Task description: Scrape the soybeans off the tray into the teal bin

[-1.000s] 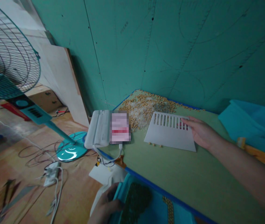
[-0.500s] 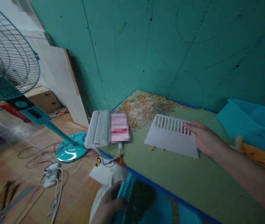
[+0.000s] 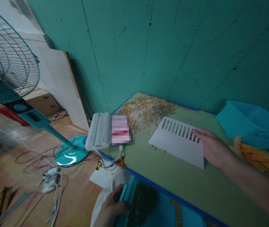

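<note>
My right hand [image 3: 211, 146] grips the right end of a white slotted plastic scraper [image 3: 177, 142], its slots facing the wall. The scraper is over the green tabletop [image 3: 146, 157], and a few loose beans [image 3: 154, 147] lie beside its near edge. Beyond it, soybean-like tan beans [image 3: 141, 107] spread in a pile, mixed with clear whitish grains [image 3: 148, 115]. Below the table edge, my left hand [image 3: 114, 205] is closed on the rim of a blue plastic tub [image 3: 158, 214]. Inside the tub are a dark green heap [image 3: 142, 205] and a narrow strip of beans [image 3: 177, 212].
A white device [image 3: 98, 130] and a phone with a blurred screen [image 3: 120, 129] stand on the table's left, cabled. Blue cloth [image 3: 250, 123] and orange cloth [image 3: 257, 157] lie at the right. A teal fan [image 3: 27, 110], cords and a power strip [image 3: 50, 179] are on the left.
My right hand has moved the scraper slightly right and nearer to me, turning its right end toward me. My left hand stays on the tub rim.
</note>
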### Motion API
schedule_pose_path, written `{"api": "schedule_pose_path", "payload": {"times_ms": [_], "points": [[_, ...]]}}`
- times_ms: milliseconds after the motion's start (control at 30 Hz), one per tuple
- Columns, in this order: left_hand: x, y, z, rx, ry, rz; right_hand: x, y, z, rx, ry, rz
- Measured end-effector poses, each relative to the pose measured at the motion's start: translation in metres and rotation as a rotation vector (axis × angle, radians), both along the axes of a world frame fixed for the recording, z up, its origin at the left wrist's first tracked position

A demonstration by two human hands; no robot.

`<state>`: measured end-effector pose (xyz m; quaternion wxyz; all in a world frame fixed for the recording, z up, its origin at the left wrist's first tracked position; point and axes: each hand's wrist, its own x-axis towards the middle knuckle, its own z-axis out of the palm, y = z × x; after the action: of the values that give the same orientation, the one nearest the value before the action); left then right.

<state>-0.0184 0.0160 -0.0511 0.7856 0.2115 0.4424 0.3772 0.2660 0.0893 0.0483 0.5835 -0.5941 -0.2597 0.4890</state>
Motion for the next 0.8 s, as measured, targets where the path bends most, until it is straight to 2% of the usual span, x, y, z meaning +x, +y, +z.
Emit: {"api": "schedule_pose_path", "payload": {"times_ms": [433,800], "points": [[-0.002,0.001,0.001,-0.035,0.044,0.063,0.0,-0.007,-0.008,-0.005,-0.009,-0.031],[-0.005,0.0,0.0,-0.012,0.047,0.007,-0.012,-0.005,-0.004,-0.008,0.031,0.047]]}}
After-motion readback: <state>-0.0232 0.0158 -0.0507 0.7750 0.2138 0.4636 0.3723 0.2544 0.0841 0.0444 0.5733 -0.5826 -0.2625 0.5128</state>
